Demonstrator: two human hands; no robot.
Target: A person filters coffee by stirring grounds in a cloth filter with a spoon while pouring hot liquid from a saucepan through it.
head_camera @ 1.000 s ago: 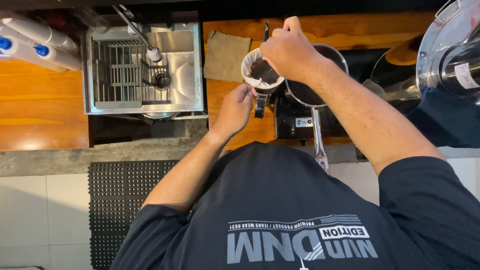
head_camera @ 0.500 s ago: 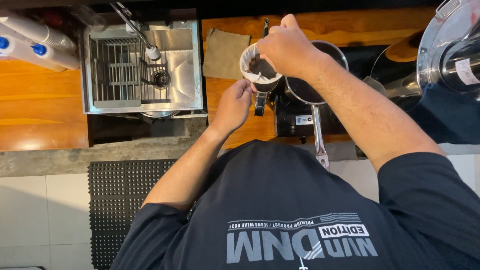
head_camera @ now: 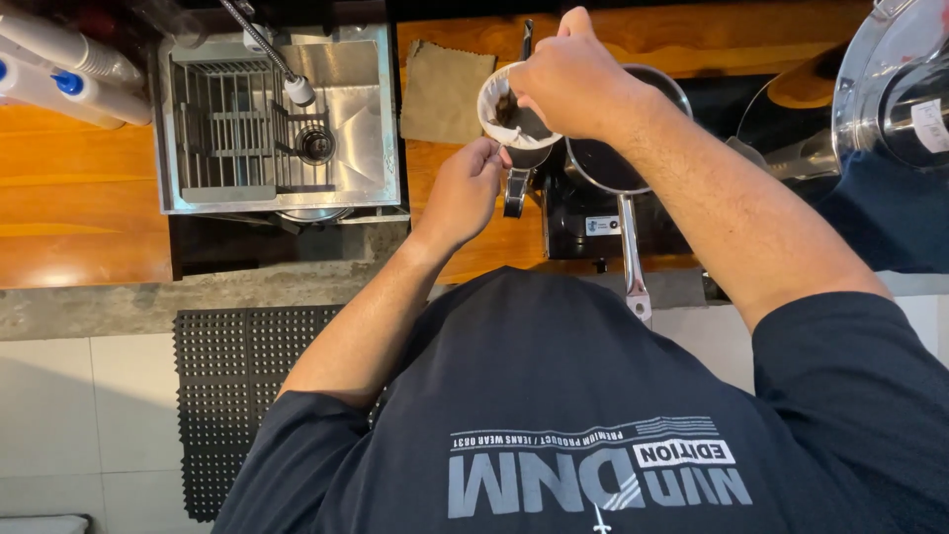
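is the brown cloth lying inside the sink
No, the brown cloth lies flat on the wooden counter just right of the steel sink, beside the left hand.

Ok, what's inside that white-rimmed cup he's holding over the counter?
Dark contents show inside the white-rimmed cup, likely coffee grounds. The right hand covers part of the rim, and the left hand is under it, so the rest is hidden.

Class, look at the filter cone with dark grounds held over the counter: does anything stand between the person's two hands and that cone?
Nothing visible does. The right hand grips the rim of the filter cone from above, and the left hand touches its holder from below.
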